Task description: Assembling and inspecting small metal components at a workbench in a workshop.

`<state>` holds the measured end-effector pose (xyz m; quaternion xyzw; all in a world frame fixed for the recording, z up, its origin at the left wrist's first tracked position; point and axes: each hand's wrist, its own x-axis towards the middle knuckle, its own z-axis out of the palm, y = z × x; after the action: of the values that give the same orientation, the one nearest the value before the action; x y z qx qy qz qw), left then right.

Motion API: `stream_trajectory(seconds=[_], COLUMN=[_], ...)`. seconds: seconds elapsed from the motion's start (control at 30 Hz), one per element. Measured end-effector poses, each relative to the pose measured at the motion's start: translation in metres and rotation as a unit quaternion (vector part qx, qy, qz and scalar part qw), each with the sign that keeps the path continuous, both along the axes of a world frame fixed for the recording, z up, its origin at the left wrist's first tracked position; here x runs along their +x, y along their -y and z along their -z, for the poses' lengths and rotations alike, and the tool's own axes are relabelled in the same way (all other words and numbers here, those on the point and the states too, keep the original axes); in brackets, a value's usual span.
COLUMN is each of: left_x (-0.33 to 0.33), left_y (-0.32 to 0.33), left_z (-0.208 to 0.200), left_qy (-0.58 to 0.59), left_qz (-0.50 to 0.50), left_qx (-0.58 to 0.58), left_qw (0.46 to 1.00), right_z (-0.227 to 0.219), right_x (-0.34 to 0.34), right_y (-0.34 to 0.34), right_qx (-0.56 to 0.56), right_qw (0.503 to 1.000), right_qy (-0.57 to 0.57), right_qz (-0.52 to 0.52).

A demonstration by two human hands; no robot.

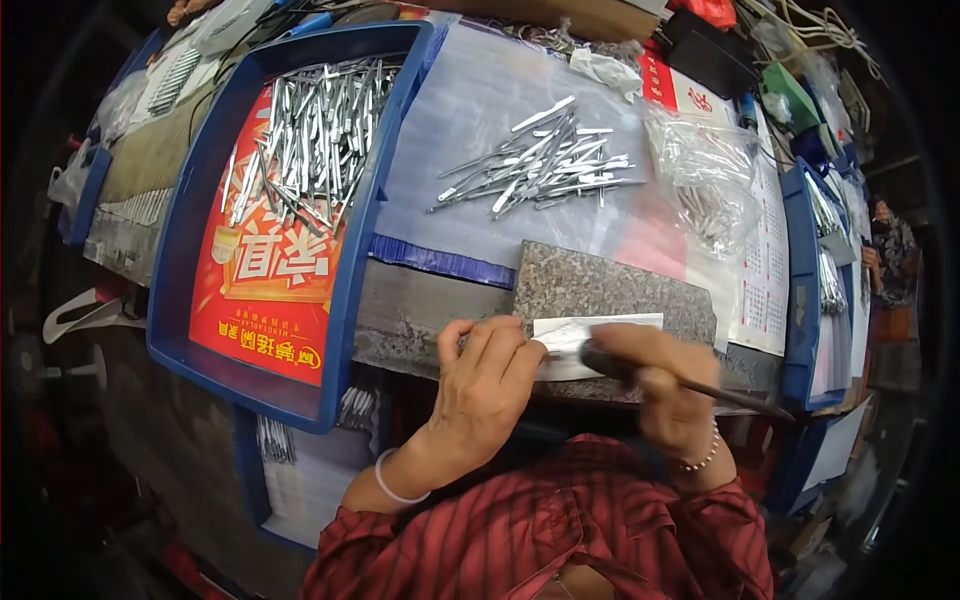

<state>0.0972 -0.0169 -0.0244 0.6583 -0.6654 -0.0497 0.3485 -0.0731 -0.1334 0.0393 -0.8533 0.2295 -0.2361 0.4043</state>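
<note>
My left hand (485, 385) rests at the left end of a folded white paper (640, 321) on a speckled granite slab (620, 280). Its thumb and fingers are pinched together; what is between them is hidden. A shiny streak, perhaps a thin metal piece, shows on the paper beside the fingertips. My right hand (670, 385), smeared by motion, grips what looks like a hammer (735, 396), its dark blunt end over the paper and its slim handle pointing right. Beyond the slab lies a loose pile of slim silvery metal pieces (550, 160) on a plastic-covered sheet.
To the left, a blue tray (372, 215) lined with red printed paper holds many similar metal pieces (320, 130). A clear plastic bag (705, 185) of slim pieces lies at right. Blue bins (800, 290) stand at the right edge; another tray (262, 480) sits lower left.
</note>
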Motion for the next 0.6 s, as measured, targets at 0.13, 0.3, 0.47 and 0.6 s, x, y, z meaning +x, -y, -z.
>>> stream_trajectory(seconds=[0.13,0.3,0.47,0.6], left_x=[-0.004,-0.003,-0.001,0.002], left_y=[0.009,0.006,-0.018,-0.076], left_z=[-0.003,-0.004,-0.003,-0.004], left_qy=[-0.003,0.012,0.032,-0.021], left_qz=[-0.006,-0.009,-0.049,-0.081], left_qx=[-0.032,-0.024,-0.051,-0.084], left_qw=[0.999,1.000,0.997,0.993], right_z=[-0.019,0.004,-0.007,-0.010], right_x=[-0.030,-0.030,-0.056,-0.077], right_y=[-0.005,0.017,-0.001,-0.030], right_qx=[-0.054,-0.017,0.011,0.144], right_qw=[0.994,0.996,0.988,0.957], right_qy=[-0.008,-0.050,0.076,0.197], right_qz=[0.099,0.078,0.136,0.157])
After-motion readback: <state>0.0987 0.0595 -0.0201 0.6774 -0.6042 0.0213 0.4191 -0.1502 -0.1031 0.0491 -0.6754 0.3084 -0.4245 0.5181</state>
